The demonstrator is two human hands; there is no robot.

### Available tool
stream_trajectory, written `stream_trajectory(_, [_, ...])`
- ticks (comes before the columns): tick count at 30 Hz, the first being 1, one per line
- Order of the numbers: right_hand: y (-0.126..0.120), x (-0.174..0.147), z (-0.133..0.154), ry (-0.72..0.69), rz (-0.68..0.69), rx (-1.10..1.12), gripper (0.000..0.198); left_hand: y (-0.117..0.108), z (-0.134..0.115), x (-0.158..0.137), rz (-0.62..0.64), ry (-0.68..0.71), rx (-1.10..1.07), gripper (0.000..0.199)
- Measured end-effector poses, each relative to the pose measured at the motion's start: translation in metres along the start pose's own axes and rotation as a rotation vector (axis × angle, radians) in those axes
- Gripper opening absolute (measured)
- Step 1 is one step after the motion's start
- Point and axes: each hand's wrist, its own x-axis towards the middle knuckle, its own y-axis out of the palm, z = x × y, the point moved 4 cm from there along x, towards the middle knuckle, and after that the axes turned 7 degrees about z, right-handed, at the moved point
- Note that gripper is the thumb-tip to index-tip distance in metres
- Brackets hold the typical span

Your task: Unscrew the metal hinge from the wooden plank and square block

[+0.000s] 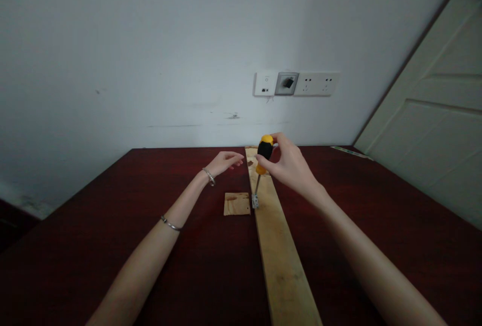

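My right hand (pixel 288 160) grips the yellow and black handle of a screwdriver (pixel 265 148) between thumb and fingers. The screwdriver leans slightly, its shaft running down to a small metal hinge (pixel 255 201) on the left edge of a long wooden board (pixel 280 250). Exactly how the tip meets the hinge is too small to tell. To the left of the screwdriver, my left hand (pixel 226 161) hovers with its fingers loosely stretched out, holding nothing visible. A small square piece of wood (pixel 236 204) lies flat just left of the hinge.
The dark red table (pixel 181 276) reaches back to a pale wall (pixel 181 55). Sockets and switches (pixel 296 84) are mounted on that wall above the board's far end. On the right stands a light panelled door (pixel 437 110), with a thin strip (pixel 350 152) near the table's back right edge.
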Motion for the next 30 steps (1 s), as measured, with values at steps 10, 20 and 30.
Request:
stream_trajectory(10, [0.001,0.003,-0.009,0.025,0.026,0.238,0.047,0.006,0.012,0.003,0.093,-0.051,0.011,0.032])
stream_trajectory(20, [0.009,-0.001,-0.004,-0.002,0.051,0.290,0.053,0.026,0.014,-0.003,0.359,-0.008,0.137,0.023])
stream_trajectory(30, [0.016,-0.001,-0.004,-0.074,0.007,0.391,0.042,0.044,0.004,-0.006,0.444,0.079,0.274,0.011])
